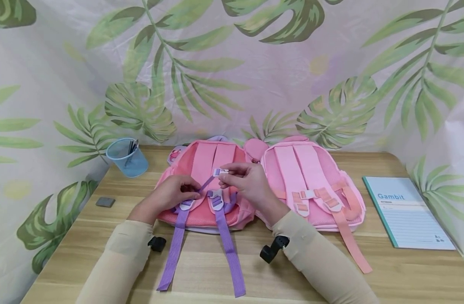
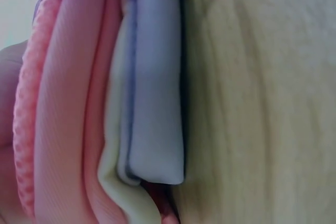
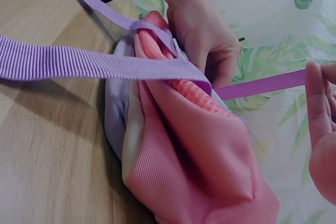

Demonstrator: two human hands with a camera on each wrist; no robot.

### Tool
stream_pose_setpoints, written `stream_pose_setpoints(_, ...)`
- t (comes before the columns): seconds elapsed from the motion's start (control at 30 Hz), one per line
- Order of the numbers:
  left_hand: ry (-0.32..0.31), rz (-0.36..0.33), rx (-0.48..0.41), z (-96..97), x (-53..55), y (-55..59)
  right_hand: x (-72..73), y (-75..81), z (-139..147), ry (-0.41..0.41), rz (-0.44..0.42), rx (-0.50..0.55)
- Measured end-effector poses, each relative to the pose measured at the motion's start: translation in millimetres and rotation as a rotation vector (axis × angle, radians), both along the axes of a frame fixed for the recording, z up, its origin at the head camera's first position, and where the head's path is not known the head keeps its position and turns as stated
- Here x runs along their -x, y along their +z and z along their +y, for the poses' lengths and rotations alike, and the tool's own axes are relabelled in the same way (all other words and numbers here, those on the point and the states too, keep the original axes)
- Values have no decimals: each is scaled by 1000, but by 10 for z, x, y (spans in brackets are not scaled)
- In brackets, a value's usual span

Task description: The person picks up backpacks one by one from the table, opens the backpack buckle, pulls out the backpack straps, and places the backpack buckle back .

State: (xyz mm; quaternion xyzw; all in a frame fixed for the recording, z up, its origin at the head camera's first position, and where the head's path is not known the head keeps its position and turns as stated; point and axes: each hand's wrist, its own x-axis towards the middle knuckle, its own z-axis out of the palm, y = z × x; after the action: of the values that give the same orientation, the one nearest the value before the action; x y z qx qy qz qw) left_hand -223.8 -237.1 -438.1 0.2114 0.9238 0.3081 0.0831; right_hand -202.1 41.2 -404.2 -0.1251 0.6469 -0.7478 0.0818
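A coral-pink backpack point(image 1: 202, 157) lies with its shoulder straps facing up. My right hand point(image 1: 250, 185) pinches a small white buckle point(image 1: 221, 172) between thumb and fingers, above the backpack. A thin purple strap point(image 1: 207, 183) stretches from that buckle to my left hand point(image 1: 174, 192), whose thumb and fingers pinch it low over the back panel. In the right wrist view the strap point(image 3: 262, 85) runs taut between both hands. Two wide purple webbing ends point(image 1: 228, 253) hang from white adjusters point(image 1: 217, 204) toward the front. The left wrist view shows only the bag's layered side point(image 2: 73, 98).
A light-pink backpack point(image 1: 271, 158) with an orange strap point(image 1: 349, 240) lies against the first one's right side. A notebook point(image 1: 410, 211) is at far right. Left stand a blue mesh pen cup point(image 1: 135, 165) and a small grey block point(image 1: 105, 202). A leaf-print curtain hangs behind.
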Motion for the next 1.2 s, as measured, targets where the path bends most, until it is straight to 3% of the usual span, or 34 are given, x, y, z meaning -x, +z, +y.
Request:
stream_pose_setpoints(0.37,1,-11,-14,-10,8,-19,7,-47,154,4,-30,-19)
stream_pose_setpoints(0.77,-12,-18,-34,-28,8,-12,-4,-81,355,8,-18,-170)
stream_pose_setpoints(0.93,-15,-16,-33,-37,1,-8,13,-91,463,19,-5,-328)
stream_pose_setpoints(1.2,-9,-25,-39,-23,-12,1,27,-68,596,64,214,-686)
